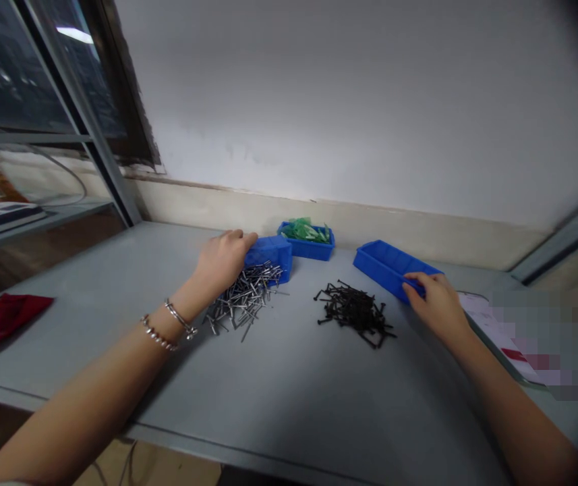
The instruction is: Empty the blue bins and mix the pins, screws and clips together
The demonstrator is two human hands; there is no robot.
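My left hand (pixel 225 260) grips a blue plastic bin (pixel 271 251) that lies tipped on its side. A heap of silver nails (pixel 248 293) spreads from its mouth onto the table. With thumb and fingers my right hand (pixel 436 302) pinches the near end of a second blue bin (pixel 387 270), which stands upright; its visible inside holds nothing. Between the two hands sits a pile of black screws (pixel 354 310), loose on the table. Behind them, a third blue bin (pixel 313 250) contains green plastic pieces (pixel 305 230).
The grey table (pixel 278 398) runs back to a white wall. A red pouch (pixel 8 320) lies at the left. At the right is a clipboard with papers (pixel 496 334), partly blurred. Metal frame posts (pixel 109 175) rise at the left, beside a shelf.
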